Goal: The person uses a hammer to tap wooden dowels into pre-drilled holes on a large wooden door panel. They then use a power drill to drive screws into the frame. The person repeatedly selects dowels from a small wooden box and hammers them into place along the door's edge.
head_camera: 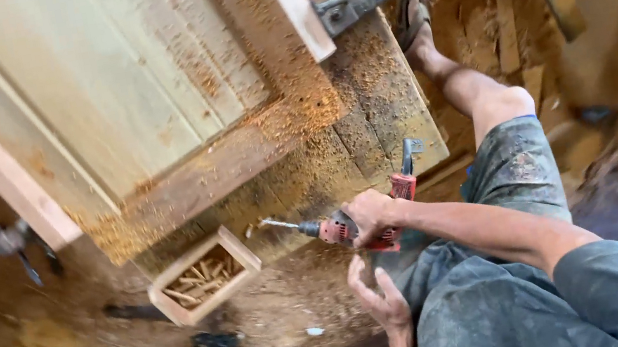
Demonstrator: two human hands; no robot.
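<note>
Item: red power drill [352, 229], gripped in my right hand [373, 217], fingers wrapped round its handle; long axis level, bit aimed left toward the small wooden box of dowel pegs [205, 276]. My left hand [380, 299] hangs just below, fingers loosely spread, holding nothing; right hand nearer the box.

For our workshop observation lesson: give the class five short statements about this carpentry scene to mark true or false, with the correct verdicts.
1. The right hand grips a red power drill. True.
2. The drill's bit points toward the small wooden box. True.
3. The small wooden box is empty. False: it holds a pile of short wooden pegs.
4. The left hand holds a hammer. False: it is open and holds nothing, below the drill.
5. The wooden door panel is clean. False: sawdust lies thick along its lower frame and corner.
</note>
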